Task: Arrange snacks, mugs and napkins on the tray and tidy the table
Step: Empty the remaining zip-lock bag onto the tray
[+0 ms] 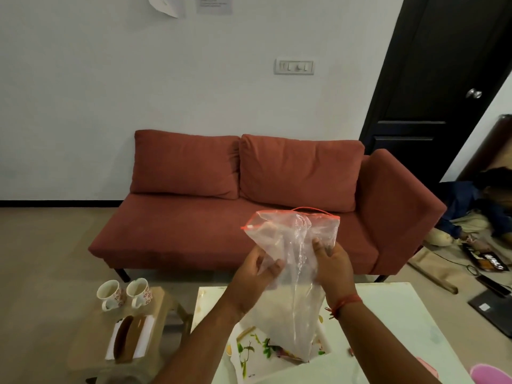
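I hold a clear plastic zip bag [291, 275] with a red seal strip upright over the table, its mouth up. My left hand [257, 273] grips its left side and my right hand [331, 266] grips its right side. The bag's lower end hangs over a white tray [249, 364] printed with leaves, which lies on the white table [388, 314]. Two white floral mugs [109, 293] [138, 291] stand on a low wooden stool [91, 342] to the left. A white napkin holder [128, 339] with a brown insert lies on the same stool.
A red sofa [249, 195] stands behind the table against the white wall. A dark door [443, 79] is at the right. Clothes, cables and a laptop [496, 306] lie on the floor at the right. Something pink [490, 374] shows at the bottom right corner.
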{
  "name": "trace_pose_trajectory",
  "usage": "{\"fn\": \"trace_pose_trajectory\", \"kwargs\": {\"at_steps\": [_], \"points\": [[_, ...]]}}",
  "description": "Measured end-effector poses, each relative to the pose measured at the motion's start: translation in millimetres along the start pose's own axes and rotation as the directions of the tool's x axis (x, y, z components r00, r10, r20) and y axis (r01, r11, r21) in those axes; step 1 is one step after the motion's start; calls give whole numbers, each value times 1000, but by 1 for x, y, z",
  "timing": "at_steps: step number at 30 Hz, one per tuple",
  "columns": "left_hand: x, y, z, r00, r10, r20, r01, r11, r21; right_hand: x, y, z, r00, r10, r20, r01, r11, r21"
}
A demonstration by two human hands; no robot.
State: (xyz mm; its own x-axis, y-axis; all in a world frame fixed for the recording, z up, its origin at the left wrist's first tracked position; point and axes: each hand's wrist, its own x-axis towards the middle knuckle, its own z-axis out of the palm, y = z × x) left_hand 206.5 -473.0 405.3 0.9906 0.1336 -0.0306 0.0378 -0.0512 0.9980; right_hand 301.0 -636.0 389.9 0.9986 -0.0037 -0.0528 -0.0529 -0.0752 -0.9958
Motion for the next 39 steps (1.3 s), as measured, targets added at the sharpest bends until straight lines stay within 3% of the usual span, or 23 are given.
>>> {"fn": "trace_pose_trajectory", "kwargs": {"at_steps": [6,10,12,16,18,20,22,27,29,31,34,37,39], "points": [[24,6,31,957,-50,-286,38,998,-47,26,-3,-45,996,-33,82,39,996,-75],[35,7,40,873,-66,-483,16,994,-107,45,-9,-78,998,-43,42,50,985,-164],[38,9,47,833,-45,-551,28,999,-39,54,-11,-89,998,-52,41,58,982,-182],[42,19,66,720,38,-693,11,998,67,63,-11,-99,994,-86,73,95,988,-125],[44,22,68,671,46,-740,-10,999,54,64,-11,-102,996,-77,40,77,997,-19],[47,21,66,651,48,-757,-32,999,36,63,-14,-105,995,-41,93,30,993,118],[51,18,63,685,59,-726,-86,996,0,63,-13,-106,973,-21,229,-29,976,215],[53,14,59,891,61,-450,-166,966,-198,64,-8,-98,921,-79,382,-44,952,302],[55,8,55,923,-35,-382,-106,934,-342,64,-10,-94,926,-118,360,-18,936,352],[54,5,53,933,-180,-312,53,925,-377,62,-14,-89,927,-154,342,-4,908,420],[51,3,58,939,-256,-231,202,951,-234,60,-15,-81,920,-171,353,-14,885,465],[53,-2,58,937,-137,-323,150,989,17,63,-10,-78,925,-94,369,-98,879,467],[56,-4,51,942,-49,-332,89,990,107,67,-9,-77,927,56,370,-239,849,471]]}}
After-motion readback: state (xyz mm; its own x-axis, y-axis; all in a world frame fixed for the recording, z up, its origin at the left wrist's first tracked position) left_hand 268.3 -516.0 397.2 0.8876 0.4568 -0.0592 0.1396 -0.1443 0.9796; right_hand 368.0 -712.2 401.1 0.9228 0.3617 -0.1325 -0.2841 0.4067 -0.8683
